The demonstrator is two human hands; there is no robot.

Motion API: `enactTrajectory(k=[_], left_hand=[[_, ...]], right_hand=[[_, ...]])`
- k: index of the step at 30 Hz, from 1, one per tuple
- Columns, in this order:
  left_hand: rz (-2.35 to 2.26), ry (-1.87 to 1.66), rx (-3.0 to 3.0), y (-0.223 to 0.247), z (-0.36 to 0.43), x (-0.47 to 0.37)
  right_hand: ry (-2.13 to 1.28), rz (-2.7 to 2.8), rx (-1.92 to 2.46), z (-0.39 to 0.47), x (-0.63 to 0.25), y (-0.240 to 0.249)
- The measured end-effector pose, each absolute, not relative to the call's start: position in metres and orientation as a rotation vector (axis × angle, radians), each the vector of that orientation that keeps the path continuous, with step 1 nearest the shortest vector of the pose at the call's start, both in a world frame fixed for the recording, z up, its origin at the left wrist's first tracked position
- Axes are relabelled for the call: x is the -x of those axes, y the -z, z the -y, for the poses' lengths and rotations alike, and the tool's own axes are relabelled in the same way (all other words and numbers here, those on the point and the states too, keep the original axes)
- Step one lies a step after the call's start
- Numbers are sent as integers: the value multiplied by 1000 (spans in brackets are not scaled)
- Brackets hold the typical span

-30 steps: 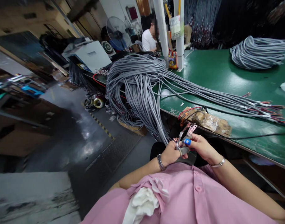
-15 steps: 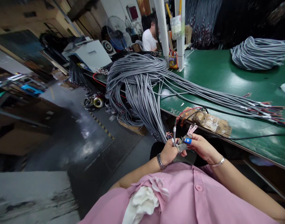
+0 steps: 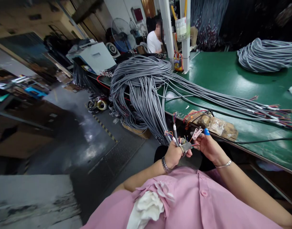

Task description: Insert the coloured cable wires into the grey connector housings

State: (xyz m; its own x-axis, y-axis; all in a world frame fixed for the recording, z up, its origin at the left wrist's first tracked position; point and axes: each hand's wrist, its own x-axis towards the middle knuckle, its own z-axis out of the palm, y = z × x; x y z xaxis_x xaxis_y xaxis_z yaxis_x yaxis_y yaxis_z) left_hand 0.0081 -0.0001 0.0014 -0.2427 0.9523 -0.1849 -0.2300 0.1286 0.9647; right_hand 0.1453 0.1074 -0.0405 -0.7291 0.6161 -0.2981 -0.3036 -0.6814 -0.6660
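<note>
My left hand (image 3: 174, 155) is closed around the ends of grey cables (image 3: 175, 130), with thin coloured wires fanning out of their stripped tips. Grey wrapping (image 3: 186, 147) covers a fingertip of this hand. Just to the right, my right hand (image 3: 209, 147) has its fingers curled around a small pink two-armed tool (image 3: 196, 134), whose exact kind I cannot make out. Blue tape (image 3: 206, 131) wraps the raised thumb. Red and orange wire ends lie between the two hands, close to the right fingers.
A large bundle of grey cables (image 3: 146, 82) drapes over the green table (image 3: 219, 76), its stripped ends reaching right. Near the edge lies a tape-wrapped wooden block (image 3: 215, 124). A cable coil (image 3: 265, 55) rests farther back. Beyond the white post, a person (image 3: 154, 41) sits.
My right hand has moved slightly right, away from my left hand, and its taped thumb has lifted. The cable ends in my left hand have tilted and spread, showing more coloured wires.
</note>
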Motion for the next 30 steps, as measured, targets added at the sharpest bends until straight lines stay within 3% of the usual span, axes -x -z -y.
enactTrajectory(k=[10, 30], left_hand=[[-1366, -1321, -796, 5, -10, -16], [-1374, -1287, -782, 3, -8, -15]], right_hand=[[-2124, 875, 756, -103, -130, 32], [-2196, 779, 762, -99, -131, 30]])
